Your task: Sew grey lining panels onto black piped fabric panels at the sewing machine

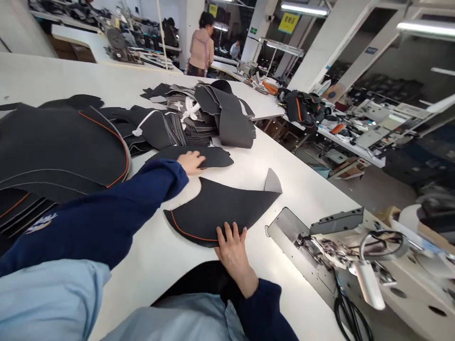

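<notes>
A dark panel with an orange curved line [223, 203] lies on the white table [142, 265], its right tip folded up and showing a grey underside. My right hand [234, 255] rests on its near edge with the fingers spread. Farther forward, my left hand [192, 162] touches the near edge of a second dark piece [216, 157], its fingers apart. Beyond that piece are stacked dark pieces [199, 128], some tied with white strips. Large dark panels with orange lines [67, 142] are piled at the left, partly behind my left sleeve.
A sewing machine [355, 251] with black cables stands at the right, beside a metal plate [289, 222] set in the table. At the back stands a person [201, 47]. Another table with machines and dark pieces [302, 106] is at the right rear.
</notes>
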Action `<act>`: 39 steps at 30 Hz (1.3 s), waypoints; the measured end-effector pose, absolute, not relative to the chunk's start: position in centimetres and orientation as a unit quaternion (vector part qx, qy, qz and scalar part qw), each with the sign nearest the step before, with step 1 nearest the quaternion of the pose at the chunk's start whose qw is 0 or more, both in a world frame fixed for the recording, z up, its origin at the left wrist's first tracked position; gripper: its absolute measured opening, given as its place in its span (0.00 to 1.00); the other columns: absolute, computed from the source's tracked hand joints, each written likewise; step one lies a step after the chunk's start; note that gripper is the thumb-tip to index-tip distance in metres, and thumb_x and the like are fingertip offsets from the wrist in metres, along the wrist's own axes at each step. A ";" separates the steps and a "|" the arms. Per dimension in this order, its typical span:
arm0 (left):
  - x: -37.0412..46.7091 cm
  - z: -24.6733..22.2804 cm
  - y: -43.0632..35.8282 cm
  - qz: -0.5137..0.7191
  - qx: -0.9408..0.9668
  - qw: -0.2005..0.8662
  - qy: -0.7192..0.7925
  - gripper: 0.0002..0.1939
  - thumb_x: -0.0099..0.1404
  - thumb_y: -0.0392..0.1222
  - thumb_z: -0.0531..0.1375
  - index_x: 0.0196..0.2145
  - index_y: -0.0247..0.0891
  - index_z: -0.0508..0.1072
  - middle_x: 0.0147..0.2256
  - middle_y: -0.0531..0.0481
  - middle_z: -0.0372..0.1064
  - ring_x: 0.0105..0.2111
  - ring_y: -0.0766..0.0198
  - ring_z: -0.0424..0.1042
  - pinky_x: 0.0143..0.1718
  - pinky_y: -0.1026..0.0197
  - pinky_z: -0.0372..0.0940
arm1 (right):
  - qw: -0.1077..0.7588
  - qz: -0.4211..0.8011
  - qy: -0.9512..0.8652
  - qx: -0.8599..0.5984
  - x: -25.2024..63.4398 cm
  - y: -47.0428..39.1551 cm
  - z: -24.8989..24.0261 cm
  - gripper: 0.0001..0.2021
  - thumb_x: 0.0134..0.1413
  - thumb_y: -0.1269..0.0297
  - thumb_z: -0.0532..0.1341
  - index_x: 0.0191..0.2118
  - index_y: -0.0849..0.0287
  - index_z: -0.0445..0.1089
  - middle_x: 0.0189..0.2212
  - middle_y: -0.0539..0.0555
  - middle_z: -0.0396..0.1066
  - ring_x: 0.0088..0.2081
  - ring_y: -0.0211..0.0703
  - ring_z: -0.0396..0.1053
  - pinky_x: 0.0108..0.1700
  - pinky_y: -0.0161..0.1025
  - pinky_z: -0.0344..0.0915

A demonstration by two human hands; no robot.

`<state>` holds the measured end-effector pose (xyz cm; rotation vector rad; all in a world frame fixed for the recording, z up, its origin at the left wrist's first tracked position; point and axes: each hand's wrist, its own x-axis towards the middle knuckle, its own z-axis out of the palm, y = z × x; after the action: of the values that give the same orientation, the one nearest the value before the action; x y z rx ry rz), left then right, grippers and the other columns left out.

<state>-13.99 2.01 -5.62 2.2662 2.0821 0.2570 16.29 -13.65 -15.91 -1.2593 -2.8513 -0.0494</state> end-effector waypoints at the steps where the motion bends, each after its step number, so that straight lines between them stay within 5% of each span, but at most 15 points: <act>1: -15.1 -5.4 3.0 0.057 0.725 0.022 0.687 0.22 0.63 0.48 0.59 0.52 0.34 0.72 0.53 0.41 0.67 0.47 0.58 0.66 0.48 0.56 0.64 | -0.010 -0.009 -0.924 -0.382 16.6 -12.7 -15.1 0.24 0.64 0.65 0.54 0.64 0.57 0.59 0.62 0.66 0.57 0.62 0.69 0.54 0.57 0.75 0.50; 5: -17.4 -5.3 4.5 0.010 0.723 0.041 0.689 0.17 0.66 0.43 0.54 0.49 0.35 0.73 0.43 0.48 0.73 0.40 0.63 0.67 0.48 0.59 0.62 | -0.086 -0.010 -0.920 -0.383 18.6 -8.0 -9.8 0.20 0.61 0.78 0.49 0.52 0.58 0.72 0.56 0.61 0.66 0.62 0.65 0.54 0.57 0.76 0.50; 9: -17.4 -4.1 5.0 -0.001 0.696 0.024 0.717 0.20 0.65 0.36 0.52 0.52 0.30 0.71 0.44 0.41 0.72 0.41 0.58 0.67 0.46 0.52 0.64 | -0.026 -0.065 -0.928 -0.367 18.6 -6.8 -8.0 0.16 0.63 0.75 0.51 0.44 0.60 0.76 0.53 0.60 0.69 0.64 0.68 0.49 0.59 0.79 0.42; 14: -15.8 1.0 4.0 0.063 0.657 -0.044 0.750 0.23 0.61 0.35 0.51 0.53 0.36 0.70 0.42 0.43 0.73 0.43 0.52 0.70 0.45 0.49 0.65 | 0.015 0.019 -0.965 -0.260 19.7 -11.7 -14.0 0.23 0.62 0.72 0.52 0.61 0.52 0.62 0.63 0.52 0.59 0.65 0.55 0.52 0.63 0.65 0.52; 17: -12.5 2.8 1.3 0.163 0.721 0.077 0.669 0.24 0.56 0.33 0.52 0.50 0.36 0.72 0.41 0.48 0.74 0.42 0.55 0.72 0.43 0.57 0.66 | 0.036 0.032 -0.945 -0.323 22.1 -13.5 -16.5 0.32 0.54 0.76 0.54 0.65 0.50 0.57 0.66 0.53 0.53 0.67 0.59 0.45 0.63 0.67 0.47; 20: -7.3 0.7 -0.9 0.174 0.777 0.283 0.535 0.24 0.54 0.32 0.51 0.49 0.35 0.72 0.39 0.49 0.75 0.37 0.59 0.73 0.38 0.61 0.68 | 0.059 0.032 -0.929 -0.365 22.5 -13.5 -17.4 0.36 0.50 0.72 0.58 0.66 0.48 0.55 0.66 0.54 0.52 0.66 0.67 0.46 0.61 0.70 0.48; 22: -3.5 -2.5 -1.7 0.114 0.810 0.307 0.487 0.23 0.54 0.32 0.51 0.48 0.35 0.72 0.41 0.48 0.75 0.39 0.59 0.73 0.41 0.61 0.68 | 0.088 0.026 -0.917 -0.387 21.5 -13.3 -18.1 0.29 0.51 0.65 0.61 0.61 0.50 0.63 0.61 0.58 0.62 0.61 0.69 0.56 0.59 0.71 0.49; 26: 3.7 -8.8 -1.7 -0.012 0.865 0.237 0.442 0.33 0.62 0.43 0.55 0.64 0.41 0.56 0.61 0.38 0.57 0.56 0.46 0.63 0.53 0.47 0.63 | 0.107 0.008 -0.902 -0.419 19.5 -13.7 -19.7 0.14 0.57 0.69 0.58 0.47 0.58 0.76 0.45 0.62 0.75 0.49 0.59 0.69 0.61 0.62 0.51; 30: 9.8 -12.4 -1.4 0.012 0.897 0.188 0.401 0.35 0.66 0.60 0.50 0.65 0.40 0.53 0.67 0.36 0.41 0.65 0.41 0.46 0.59 0.38 0.54 | 0.033 0.083 -0.916 -0.390 20.6 -15.7 -17.8 0.11 0.58 0.65 0.59 0.45 0.54 0.76 0.44 0.58 0.75 0.52 0.58 0.65 0.62 0.62 0.46; 34: 13.3 -14.7 -2.7 0.059 0.918 0.113 0.374 0.30 0.68 0.53 0.51 0.64 0.39 0.57 0.68 0.38 0.41 0.67 0.45 0.38 0.64 0.37 0.42 | 0.032 0.130 -0.927 -0.350 22.9 -17.5 -15.0 0.15 0.61 0.65 0.57 0.52 0.48 0.71 0.47 0.54 0.72 0.58 0.59 0.57 0.63 0.69 0.35; 39: 12.0 -14.9 -4.8 0.039 0.940 0.076 0.331 0.28 0.68 0.49 0.51 0.64 0.41 0.58 0.68 0.42 0.42 0.66 0.47 0.41 0.62 0.41 0.47 | 0.057 0.115 -0.916 -0.380 23.1 -18.4 -15.6 0.15 0.64 0.65 0.53 0.53 0.50 0.69 0.47 0.54 0.71 0.58 0.62 0.54 0.62 0.75 0.33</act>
<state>12.05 -4.81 -14.92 2.8179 0.9938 0.1180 23.07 -18.42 -15.59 -1.1522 -2.7768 0.3493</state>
